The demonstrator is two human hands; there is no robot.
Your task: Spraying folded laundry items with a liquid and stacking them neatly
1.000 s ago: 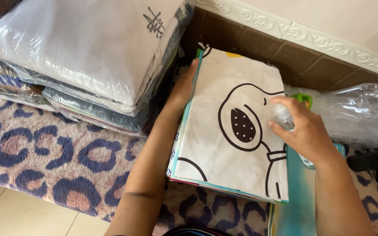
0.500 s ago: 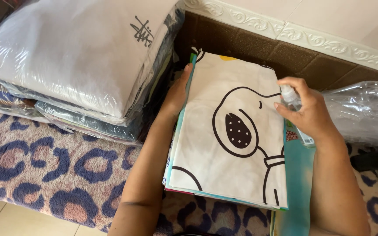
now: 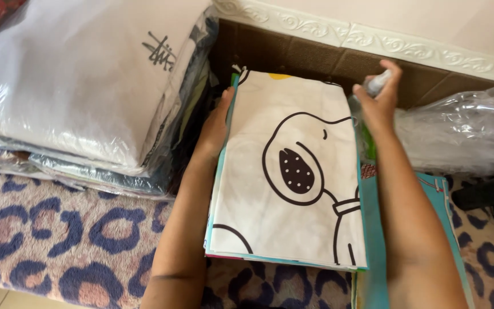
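Note:
A folded white cloth printed with a black-outlined cartoon dog (image 3: 293, 171) lies on top of a small stack with teal and pink edges. My left hand (image 3: 215, 129) is pressed flat against the stack's left side, fingers toward the wall. My right hand (image 3: 377, 100) is raised at the stack's far right corner, pinching a crumpled piece of clear plastic wrap (image 3: 376, 83). Below that hand a green strip shows at the stack's right edge.
A pile of plastic-bagged textiles (image 3: 81, 86) stands at the left. Crumpled clear plastic bags (image 3: 458, 137) lie at the right. A teal folded item (image 3: 373, 252) sits under my right forearm. A leopard-patterned blanket (image 3: 58, 229) covers the surface; a brown board and white moulding (image 3: 373, 40) run behind.
My right hand has lifted off the cloth and moved to the far right corner, gathering clear plastic. The left hand stays on the stack's left edge.

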